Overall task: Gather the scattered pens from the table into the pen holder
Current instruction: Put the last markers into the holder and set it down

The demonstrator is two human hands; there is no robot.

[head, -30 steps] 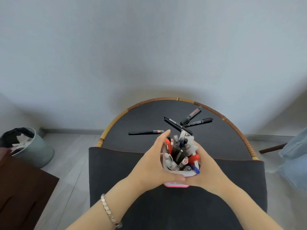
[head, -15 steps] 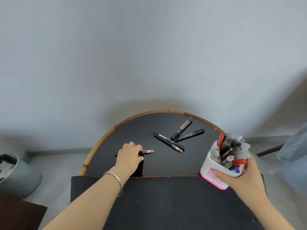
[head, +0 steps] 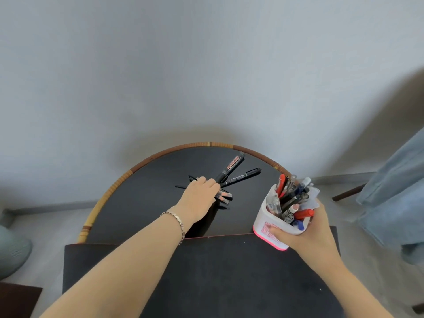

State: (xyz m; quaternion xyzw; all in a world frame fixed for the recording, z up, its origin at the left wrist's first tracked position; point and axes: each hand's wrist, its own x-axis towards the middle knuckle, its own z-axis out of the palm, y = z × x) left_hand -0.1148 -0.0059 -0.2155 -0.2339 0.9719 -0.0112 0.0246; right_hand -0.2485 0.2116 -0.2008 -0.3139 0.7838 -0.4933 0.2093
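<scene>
Holding pens: white plastic pen holder with a pink base (head: 274, 228), tilted, packed with red, blue, black and clear pens, at the right side of the tabletop near its front edge.
Right hand (head: 305, 232): wrapped around the holder's lower near side, thumb across its printed face.
Loose pens: thick black marker with a red label (head: 230, 167) and thin black marker with white print (head: 243, 177), fanned out on the far part of the tabletop; two slim black pens with pink ends (head: 224, 196) lie just beside the fingers.
Left hand (head: 198, 198): palm down over the near ends of these pens, fingers curled; whether it grips any, I cannot tell.
Tabletop: round black tabletop with a woven rattan rim (head: 128, 175).
Wrist: silver link bracelet (head: 177, 221).
Front: dark rectangular mat (head: 206, 276).
</scene>
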